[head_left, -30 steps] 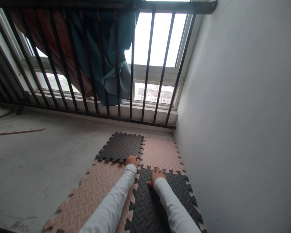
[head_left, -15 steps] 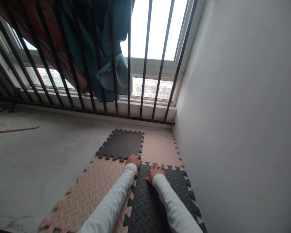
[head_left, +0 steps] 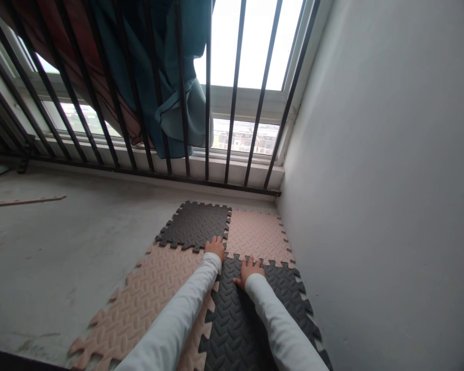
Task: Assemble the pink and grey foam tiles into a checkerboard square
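Observation:
Four interlocking foam mat tiles lie on the concrete floor in the corner. My left hand (head_left: 215, 248) presses flat where the far dark tile (head_left: 195, 225) meets the near beige tile (head_left: 154, 293). My right hand (head_left: 248, 270) lies open, fingers spread, on the near dark tile (head_left: 251, 319), at its toothed joint with the far beige tile (head_left: 257, 237). Both arms wear white sleeves. Neither hand holds anything.
A white wall (head_left: 390, 180) rises just right of the tiles. Black railing bars (head_left: 209, 103) stand before a window, with a teal cloth (head_left: 170, 77) hanging behind them. A thin wooden strip (head_left: 23, 201) lies on the bare floor (head_left: 62, 247) at the far left.
My left hand has slid slightly forward along the seam. The view has shifted a little; the tiles lie as before.

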Motion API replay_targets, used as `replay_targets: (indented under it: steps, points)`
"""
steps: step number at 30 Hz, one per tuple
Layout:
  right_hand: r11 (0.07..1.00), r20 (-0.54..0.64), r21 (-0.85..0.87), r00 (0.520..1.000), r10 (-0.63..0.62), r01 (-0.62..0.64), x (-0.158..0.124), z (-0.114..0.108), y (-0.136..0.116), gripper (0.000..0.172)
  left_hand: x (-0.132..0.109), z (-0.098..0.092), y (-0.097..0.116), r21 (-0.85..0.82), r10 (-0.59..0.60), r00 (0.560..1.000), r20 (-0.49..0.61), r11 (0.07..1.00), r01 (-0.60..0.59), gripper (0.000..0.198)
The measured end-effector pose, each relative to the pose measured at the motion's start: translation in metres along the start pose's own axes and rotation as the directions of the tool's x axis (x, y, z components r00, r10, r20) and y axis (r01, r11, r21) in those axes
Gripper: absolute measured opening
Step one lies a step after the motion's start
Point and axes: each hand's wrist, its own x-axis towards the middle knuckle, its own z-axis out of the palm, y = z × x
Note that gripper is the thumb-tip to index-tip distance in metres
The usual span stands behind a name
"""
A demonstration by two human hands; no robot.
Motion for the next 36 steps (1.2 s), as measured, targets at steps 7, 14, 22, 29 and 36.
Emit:
replay_targets:
  steps: [7, 14, 22, 29, 36]
  points:
    - [1.000, 0.001, -0.012, 1.000, 0.007, -0.007, -0.001, -0.001, 0.000, 0.103, 0.004, 0.026, -0.013, -0.140, 0.050, 0.994, 0.094, 0.990, -0.037, 0.044]
    - [1.000, -0.026, -0.013, 1.000, 0.001, -0.001, -0.003, 0.000, -0.001, 0.102, -0.001, 0.043, -0.020, -0.162, 0.083, 0.992, 0.095, 0.984, -0.067, 0.060]
    - [1.000, -0.006, -0.012, 1.000, 0.016, -0.016, -0.002, 0.000, -0.001, 0.102, -0.020, 0.038, -0.062, -0.046, -0.356, 0.933, -0.047, 0.934, 0.354, 0.067]
    - [1.000, -0.018, -0.008, 1.000, 0.010, -0.010, -0.002, 0.001, -0.001, 0.100, -0.022, 0.032, -0.109, -0.080, -0.223, 0.964, 0.144, 0.969, 0.236, 0.052]
    - [1.000, -0.007, -0.009, 1.000, 0.017, -0.017, -0.003, -0.001, -0.002, 0.101, -0.031, 0.044, -0.157, 0.002, -0.340, 0.938, 0.068, 0.940, 0.341, 0.059]
